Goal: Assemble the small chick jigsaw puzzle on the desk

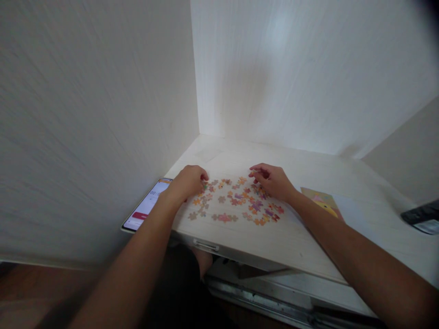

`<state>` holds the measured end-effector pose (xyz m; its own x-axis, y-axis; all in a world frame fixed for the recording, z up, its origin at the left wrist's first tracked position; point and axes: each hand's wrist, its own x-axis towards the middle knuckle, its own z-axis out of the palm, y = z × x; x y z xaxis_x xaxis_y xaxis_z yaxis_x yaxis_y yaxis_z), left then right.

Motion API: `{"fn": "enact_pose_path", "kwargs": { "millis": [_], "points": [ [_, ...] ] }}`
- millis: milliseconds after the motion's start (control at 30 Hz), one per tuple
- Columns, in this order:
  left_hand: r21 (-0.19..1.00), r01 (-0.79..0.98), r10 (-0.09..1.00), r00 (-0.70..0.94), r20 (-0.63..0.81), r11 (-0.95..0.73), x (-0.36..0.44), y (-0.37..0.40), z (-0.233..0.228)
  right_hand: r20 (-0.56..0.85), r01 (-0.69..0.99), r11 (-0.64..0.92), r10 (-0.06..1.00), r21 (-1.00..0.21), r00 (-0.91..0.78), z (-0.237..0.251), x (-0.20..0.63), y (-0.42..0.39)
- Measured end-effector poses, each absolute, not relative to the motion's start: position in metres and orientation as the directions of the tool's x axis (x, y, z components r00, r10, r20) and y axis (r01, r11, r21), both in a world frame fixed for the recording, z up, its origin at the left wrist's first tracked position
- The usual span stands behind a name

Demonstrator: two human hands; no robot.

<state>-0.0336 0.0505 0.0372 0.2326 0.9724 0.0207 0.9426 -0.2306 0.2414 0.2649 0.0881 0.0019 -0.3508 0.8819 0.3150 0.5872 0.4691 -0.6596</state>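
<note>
**Two hands over a spread of puzzle pieces**

A person sits at a pale wooden tabletop (308,246) set in a white corner. Lots of little puzzle pieces (236,201) lie loose on it, orange, pink and purple, spread out between the two hands.

The left hand (188,182) rests at the left edge of the pieces. Its fingers are curled down over a few of them. I cannot tell if its grip has hold of one, because the fingers hide what is under them.

The right hand (272,180) rests at the upper right side of the pieces. Its fingertips are pinched close together and touch the pieces there. It is too small to see if one piece is held.

A phone (146,206) lies just left of the left hand, with its screen lit. A picture card (322,201) with yellow and pink on it lies by the right arm. A dark thing (421,217) sits at the far right edge, well apart from the hands.
</note>
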Motion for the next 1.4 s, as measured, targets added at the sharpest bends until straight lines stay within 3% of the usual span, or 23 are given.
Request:
{"fn": "enact_pose_path", "kwargs": {
  "millis": [233,600,1000,1400],
  "points": [
    [0.284,0.93,0.972,0.221,0.075,-0.233,-0.037,0.051,0.036,0.281,0.557,0.444,0.891,-0.702,-0.357,0.003,0.258,0.082],
    [0.294,0.915,0.961,0.267,0.072,-0.276,-0.028,0.037,0.061,0.346,0.614,0.493,0.87,-0.617,-0.351,-0.002,0.255,0.082],
    [0.188,0.972,0.953,0.182,-0.242,-0.138,-0.082,0.013,0.096,0.372,0.623,0.501,0.865,-0.6,-0.337,-0.001,0.255,0.084],
    [0.248,0.949,0.902,0.272,-0.336,-0.193,-0.062,0.015,0.08,0.382,0.572,0.5,0.866,-0.65,-0.323,-0.003,0.253,0.083]
  ]
}}
